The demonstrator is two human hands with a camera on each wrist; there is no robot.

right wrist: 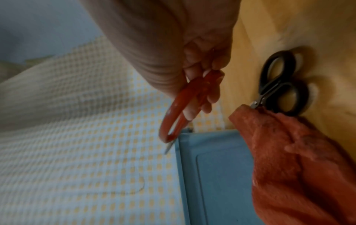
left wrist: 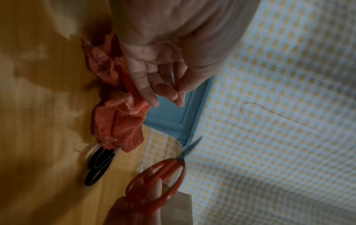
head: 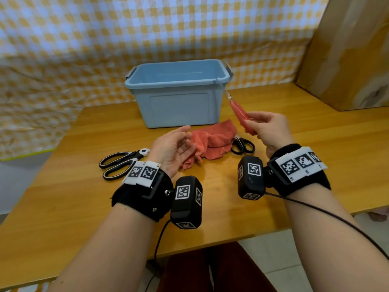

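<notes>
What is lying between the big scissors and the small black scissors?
A crumpled red cloth lies between them, with the left hand over its near end; the head view shows it.

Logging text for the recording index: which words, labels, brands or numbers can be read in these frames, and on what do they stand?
No word, brand or number can be read in any view.
left wristband, right wristband: square black-and-white code markers; tiny marks beside them, too small to read.
left wrist camera, right wrist camera: code markers only.
blue bin, red scissors, large scissors, small black scissors: no print visible.
</notes>
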